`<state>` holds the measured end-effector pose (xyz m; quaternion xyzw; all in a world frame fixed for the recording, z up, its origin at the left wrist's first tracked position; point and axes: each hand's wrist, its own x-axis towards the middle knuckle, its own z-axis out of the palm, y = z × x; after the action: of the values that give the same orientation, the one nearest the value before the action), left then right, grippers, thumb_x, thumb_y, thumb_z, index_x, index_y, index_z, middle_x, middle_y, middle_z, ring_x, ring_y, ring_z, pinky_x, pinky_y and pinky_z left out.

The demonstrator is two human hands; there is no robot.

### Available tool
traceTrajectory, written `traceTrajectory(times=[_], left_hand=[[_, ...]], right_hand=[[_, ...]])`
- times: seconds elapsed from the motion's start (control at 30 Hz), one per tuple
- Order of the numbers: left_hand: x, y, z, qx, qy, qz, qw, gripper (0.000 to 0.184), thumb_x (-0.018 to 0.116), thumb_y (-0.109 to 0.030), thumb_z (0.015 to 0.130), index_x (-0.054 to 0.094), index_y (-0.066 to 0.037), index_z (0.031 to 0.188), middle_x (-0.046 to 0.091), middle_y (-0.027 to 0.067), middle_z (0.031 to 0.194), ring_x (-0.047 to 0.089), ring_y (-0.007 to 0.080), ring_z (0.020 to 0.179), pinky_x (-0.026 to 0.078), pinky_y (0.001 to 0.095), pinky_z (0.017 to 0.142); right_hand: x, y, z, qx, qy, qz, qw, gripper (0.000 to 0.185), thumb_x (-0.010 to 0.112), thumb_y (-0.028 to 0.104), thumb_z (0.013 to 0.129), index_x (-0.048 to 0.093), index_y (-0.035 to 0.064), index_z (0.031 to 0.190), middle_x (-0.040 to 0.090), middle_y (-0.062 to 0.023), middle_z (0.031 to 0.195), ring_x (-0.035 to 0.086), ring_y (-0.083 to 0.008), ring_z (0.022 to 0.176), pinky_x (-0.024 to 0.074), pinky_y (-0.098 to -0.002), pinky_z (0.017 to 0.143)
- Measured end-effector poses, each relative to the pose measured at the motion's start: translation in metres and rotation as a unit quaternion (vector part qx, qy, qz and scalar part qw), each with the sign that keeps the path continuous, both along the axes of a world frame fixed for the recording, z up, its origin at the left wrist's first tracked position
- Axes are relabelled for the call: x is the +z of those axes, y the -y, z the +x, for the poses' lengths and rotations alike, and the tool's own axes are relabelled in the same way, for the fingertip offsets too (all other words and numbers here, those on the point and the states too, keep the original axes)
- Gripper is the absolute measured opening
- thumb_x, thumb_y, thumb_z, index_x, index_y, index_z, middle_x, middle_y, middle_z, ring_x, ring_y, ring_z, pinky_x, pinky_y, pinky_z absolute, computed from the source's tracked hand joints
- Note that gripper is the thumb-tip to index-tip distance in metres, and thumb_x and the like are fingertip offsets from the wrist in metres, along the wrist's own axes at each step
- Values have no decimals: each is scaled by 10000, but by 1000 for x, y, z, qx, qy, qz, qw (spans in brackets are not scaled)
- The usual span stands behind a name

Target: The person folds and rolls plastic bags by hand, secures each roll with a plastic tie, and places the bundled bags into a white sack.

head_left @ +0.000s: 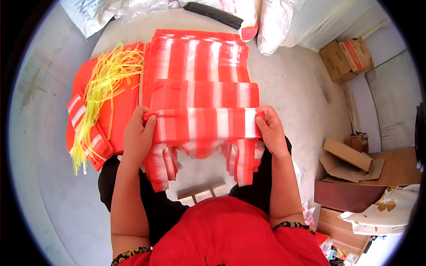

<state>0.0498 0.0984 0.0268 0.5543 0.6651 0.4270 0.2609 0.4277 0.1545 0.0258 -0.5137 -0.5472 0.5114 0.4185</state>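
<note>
A stack of red-and-white striped plastic bags (202, 60) lies in front of me, with cut handle parts hanging over the near edge. Across it runs a folded band of the top plastic bag (208, 124). My left hand (140, 131) pinches the left end of this band between thumb and fingers. At its right end, my right hand (271, 133) grips the other corner the same way. The band is stretched roughly straight between both hands. Left of the stack, yellow strips (108, 77) lie loose over red plastic sheets (117, 108) and a narrow folded striped bundle (96, 144).
Behind the stack are a black roll (214, 14) and white plastic sacks (275, 24). Cardboard boxes (346, 60) stand at the far right. Nearer right, an opened carton (350, 164) sits by a patterned cloth (386, 210). My knees flank the work surface.
</note>
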Motion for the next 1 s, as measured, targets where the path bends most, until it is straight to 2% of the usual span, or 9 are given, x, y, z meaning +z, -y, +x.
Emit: traceTrajectory(times=[0.13,0.2,0.3,0.33,0.4,0.5,0.7,0.8,1.0], left_hand=[[-2,-11,6,34,-14,-9,999,203,655,-182,1015,611,-26,1137,665,142,801,673,250,738,520,379,698],[1,-15,8,50,-20,-20,998,213,676,-192,1000,632,-28,1129,663,135,762,674,246,706,518,373,676],[-3,-23,9,52,-48,-8,997,169,691,-149,1000,636,-29,1104,610,34,720,561,100,660,447,293,618],[-2,-24,10,59,-53,-24,997,181,693,-149,997,634,-35,1123,605,31,712,557,102,653,442,296,611],[4,-26,13,72,-62,-55,994,210,697,-149,991,628,-48,1162,597,25,695,547,106,638,431,301,599],[7,-27,11,80,-117,-55,988,319,716,-190,968,600,-49,1230,569,76,641,549,194,569,449,352,591],[-4,-11,-2,8,43,-11,999,300,690,-101,966,586,-59,1244,536,-1,713,493,84,651,417,280,617],[-1,-1,-9,-47,77,-46,995,251,647,-24,1000,603,-55,1245,545,-45,828,500,47,741,405,229,672],[-5,3,-12,-41,118,-55,991,174,640,-19,1018,669,-33,1189,630,-45,897,557,36,784,459,208,734]], right_hand=[[-11,2,-3,-34,29,23,999,184,572,86,1076,694,-18,1169,707,-26,1069,606,-67,945,507,-251,852],[-16,1,-4,-47,26,8,999,222,586,95,1069,703,-5,1228,711,-26,1074,607,-74,936,507,-254,863],[-17,3,-5,-60,30,-24,997,285,615,102,1047,698,6,1303,706,-33,1096,610,-91,939,508,-259,882],[-16,4,-5,-63,32,-36,997,310,627,103,1038,693,9,1326,703,-36,1106,611,-98,943,508,-261,890],[-22,5,-4,-51,77,37,995,335,644,96,1018,687,8,1338,694,-57,1143,617,-117,960,509,-266,898],[-30,5,-3,-48,105,82,990,355,660,81,995,683,6,1342,676,-89,1192,622,-142,983,506,-272,908],[-30,5,-5,-65,119,82,987,361,662,65,985,683,7,1341,671,-109,1213,633,-166,1041,495,-275,935],[-23,8,-7,-69,119,86,987,358,655,55,988,682,5,1342,667,-109,1220,637,-170,1065,496,-277,945],[-18,11,-13,-74,114,98,986,347,643,39,997,679,-6,1339,654,-103,1241,632,-161,1069,495,-269,940]])
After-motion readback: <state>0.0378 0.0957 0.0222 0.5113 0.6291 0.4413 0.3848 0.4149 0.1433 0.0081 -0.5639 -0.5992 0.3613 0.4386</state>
